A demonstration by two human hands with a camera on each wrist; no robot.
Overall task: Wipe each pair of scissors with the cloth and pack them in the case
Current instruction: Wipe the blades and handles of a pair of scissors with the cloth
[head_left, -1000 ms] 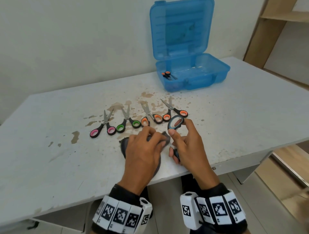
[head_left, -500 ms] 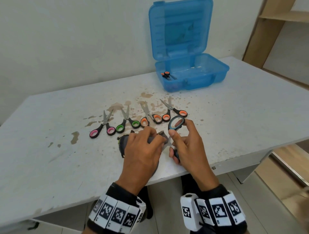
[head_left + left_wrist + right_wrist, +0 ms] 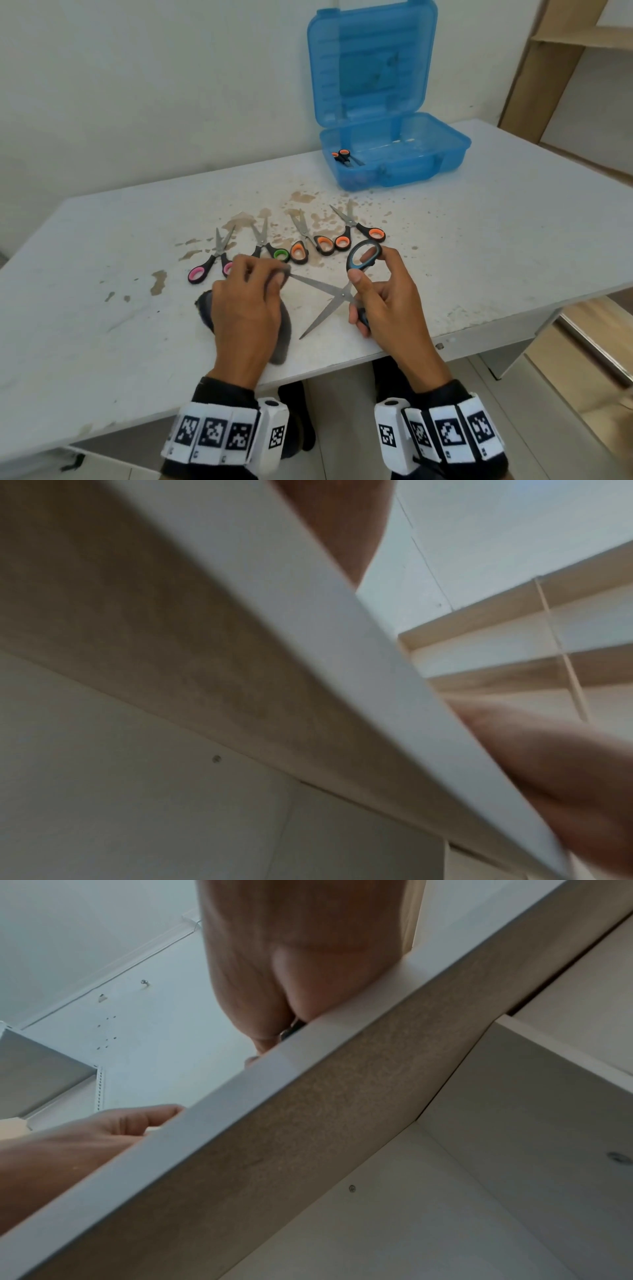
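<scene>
My right hand (image 3: 373, 291) holds the blue-handled scissors (image 3: 329, 291) by their handles, the blades spread wide over the table. My left hand (image 3: 253, 291) pinches the dark grey cloth (image 3: 284, 329) around the tip of the upper blade. The cloth hangs down under that hand onto the table. Four more pairs lie in a row behind: pink-handled scissors (image 3: 212, 260), green-handled scissors (image 3: 267, 243) and two orange-handled scissors (image 3: 310, 240) (image 3: 356, 229). The open blue case (image 3: 397, 150) stands at the back with one orange-handled pair (image 3: 344, 157) inside. Both wrist views show only the table edge (image 3: 394, 696) (image 3: 240, 1110) from below.
Brown stains (image 3: 239, 219) spot the white table (image 3: 102, 325) around the row of scissors. A wooden shelf unit (image 3: 565, 51) stands at the right beyond the table. The wall runs close behind the case.
My left hand has slid the cloth leftwards along the blade to its tip. The blades, hidden before, now show spread open. The right hand has stayed in place.
</scene>
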